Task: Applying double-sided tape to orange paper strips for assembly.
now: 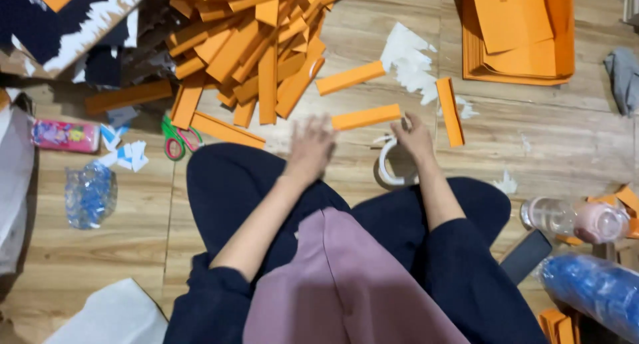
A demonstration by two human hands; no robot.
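I sit on a wooden floor with my legs in dark trousers. My left hand [310,146] is blurred, fingers spread, just left of an orange card strip [366,117] lying on the floor. My right hand [414,135] rests at that strip's right end, above a white tape roll [388,165] that it touches or nearly touches. Whether either hand grips the strip is unclear. Another orange strip [450,111] lies upright to the right, and one more [349,78] lies further away.
A big heap of orange strips [246,44] lies at top centre. Stacked orange sheets [519,34] are top right. Green-handled scissors [174,139] sit left. White paper scraps [411,61], a crushed plastic bottle [90,194], a clear bottle with a pink cap [576,219], a phone [526,254].
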